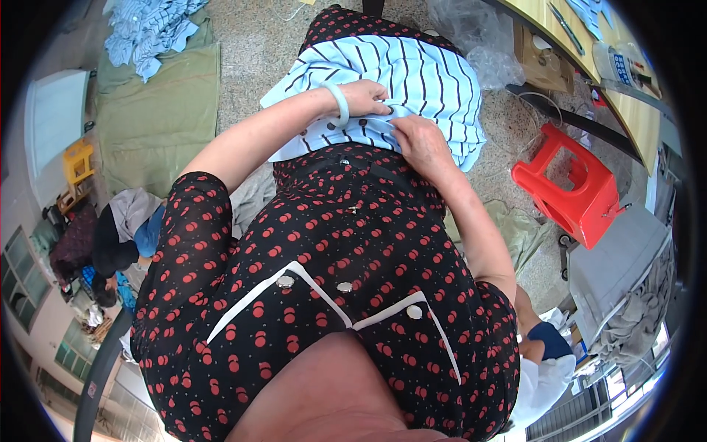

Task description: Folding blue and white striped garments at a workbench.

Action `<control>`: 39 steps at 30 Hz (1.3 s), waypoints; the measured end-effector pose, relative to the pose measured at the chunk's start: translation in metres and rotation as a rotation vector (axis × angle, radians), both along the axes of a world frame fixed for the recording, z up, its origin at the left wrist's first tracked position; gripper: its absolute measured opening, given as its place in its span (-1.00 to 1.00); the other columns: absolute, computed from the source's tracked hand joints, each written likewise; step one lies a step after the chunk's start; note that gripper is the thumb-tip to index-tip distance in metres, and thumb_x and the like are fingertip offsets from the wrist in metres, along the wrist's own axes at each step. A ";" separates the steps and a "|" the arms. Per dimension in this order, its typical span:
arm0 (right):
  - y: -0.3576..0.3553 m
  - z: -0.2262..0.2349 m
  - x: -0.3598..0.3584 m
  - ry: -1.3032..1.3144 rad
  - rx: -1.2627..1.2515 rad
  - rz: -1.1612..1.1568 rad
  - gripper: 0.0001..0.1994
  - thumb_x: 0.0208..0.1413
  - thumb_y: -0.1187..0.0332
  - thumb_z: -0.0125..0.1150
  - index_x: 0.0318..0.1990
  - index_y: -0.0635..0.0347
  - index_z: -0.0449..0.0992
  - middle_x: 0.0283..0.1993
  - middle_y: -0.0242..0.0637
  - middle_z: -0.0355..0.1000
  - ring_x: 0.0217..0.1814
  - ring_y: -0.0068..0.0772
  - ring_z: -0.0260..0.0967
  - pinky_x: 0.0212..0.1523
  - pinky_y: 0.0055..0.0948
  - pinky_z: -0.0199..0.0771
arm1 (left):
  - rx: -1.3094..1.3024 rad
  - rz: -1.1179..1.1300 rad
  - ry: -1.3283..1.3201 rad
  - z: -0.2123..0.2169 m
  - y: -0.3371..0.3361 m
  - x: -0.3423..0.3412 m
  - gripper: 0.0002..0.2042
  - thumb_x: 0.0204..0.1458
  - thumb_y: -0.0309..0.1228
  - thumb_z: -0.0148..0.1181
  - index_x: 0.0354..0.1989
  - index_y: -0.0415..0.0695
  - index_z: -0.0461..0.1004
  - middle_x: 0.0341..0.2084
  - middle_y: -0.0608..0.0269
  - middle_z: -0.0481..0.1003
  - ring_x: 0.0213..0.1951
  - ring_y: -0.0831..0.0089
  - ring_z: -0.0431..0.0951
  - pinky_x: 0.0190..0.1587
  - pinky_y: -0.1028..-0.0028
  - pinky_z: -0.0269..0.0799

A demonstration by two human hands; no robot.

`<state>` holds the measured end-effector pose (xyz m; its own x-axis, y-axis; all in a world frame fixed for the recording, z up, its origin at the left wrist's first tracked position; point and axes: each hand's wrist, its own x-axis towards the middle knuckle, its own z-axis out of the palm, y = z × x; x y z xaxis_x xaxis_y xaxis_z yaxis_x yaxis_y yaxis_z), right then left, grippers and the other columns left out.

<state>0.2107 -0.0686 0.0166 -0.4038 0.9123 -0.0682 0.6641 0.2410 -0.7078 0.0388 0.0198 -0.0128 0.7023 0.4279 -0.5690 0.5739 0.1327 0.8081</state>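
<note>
Just above the middle of the frame, both hands worked on a white garment with dark stripes [412, 81] spread across the person's lap. The left hand [364, 97], a pale bangle [340, 103] on its wrist, lay knuckles-up on the cloth with its fingers curled down onto a folded edge — pressing it flat, by the look of it, though whether it pinched the fabric could not be told. The right hand [421, 140] pressed close beside it, its fingertips tucked into the same fold and apparently gripping it. Held that way, the edge lay in a straight band between the two hands, and a row of small dark buttons [324, 127] showed along that band, left of the hands. The rest of the garment draped away over the knees toward the top of the frame, so the lap served as the working surface.

Below the hands, the person's own dark dress with red cherry print [324, 250] filled the centre of the frame.

At upper left, a heap of blue striped cloth [151, 26] lay on a green sheet [158, 118] spread over the speckled floor. At upper right, crumpled clear plastic bags [479, 44] lay on the floor beside an open cardboard box [541, 59] — what the box held was too small to tell. A red plastic stool [571, 184] stood at the right, nothing on it. At the far left, another person [121, 228] crouched low over their own work.
</note>
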 end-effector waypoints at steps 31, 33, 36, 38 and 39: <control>0.013 0.006 -0.010 0.063 -0.088 -0.282 -0.89 -0.16 0.49 0.03 -0.42 0.31 0.39 -0.48 0.01 0.37 -0.39 0.00 0.33 -0.33 -0.22 0.33 | -0.124 0.268 0.167 0.010 -0.012 0.013 -0.74 -0.15 -0.26 0.10 -0.48 -0.25 0.50 -0.60 0.13 0.47 -0.52 0.42 0.43 -0.41 0.47 0.32; 0.011 0.002 -0.009 0.048 -0.024 -0.248 -0.89 -0.15 0.49 0.04 -0.42 0.31 0.40 -0.48 -0.02 0.37 -0.39 -0.02 0.33 -0.32 -0.22 0.32 | 0.000 0.251 0.090 0.007 -0.014 0.011 -0.73 -0.15 -0.26 0.06 -0.51 -0.25 0.49 -0.60 0.06 0.48 -0.50 0.30 0.46 -0.39 0.41 0.34; 0.008 -0.005 -0.008 -0.008 0.089 -0.206 -0.90 -0.14 0.49 0.04 -0.41 0.29 0.40 -0.48 -0.06 0.37 -0.38 -0.07 0.33 -0.32 -0.22 0.30 | 0.360 0.165 0.017 0.004 -0.019 0.014 -0.74 -0.11 -0.28 0.00 -0.49 -0.27 0.45 -0.65 0.06 0.43 -0.57 0.24 0.43 -0.47 0.36 0.30; 0.007 -0.006 -0.008 -0.046 0.136 -0.200 -0.91 -0.13 0.48 0.04 -0.42 0.28 0.40 -0.48 -0.09 0.37 -0.38 -0.09 0.33 -0.32 -0.23 0.28 | 0.375 0.149 0.018 0.007 -0.022 0.015 -0.74 -0.12 -0.29 -0.02 -0.50 -0.29 0.43 -0.61 -0.02 0.43 -0.50 0.13 0.43 -0.40 0.29 0.30; 0.007 -0.005 -0.008 -0.060 0.131 -0.193 -0.91 -0.13 0.48 0.03 -0.42 0.28 0.40 -0.48 -0.10 0.37 -0.38 -0.10 0.32 -0.32 -0.23 0.28 | 0.390 0.137 0.020 0.012 -0.023 0.015 -0.73 -0.13 -0.30 -0.03 -0.51 -0.31 0.42 -0.57 -0.11 0.42 -0.43 0.02 0.43 -0.33 0.23 0.31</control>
<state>0.2031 -0.0614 0.0114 -0.2198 0.9748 0.0378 0.7464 0.1930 -0.6369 0.0539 -0.0032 -0.0013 0.6146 0.7027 -0.3583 0.5880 -0.1054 0.8019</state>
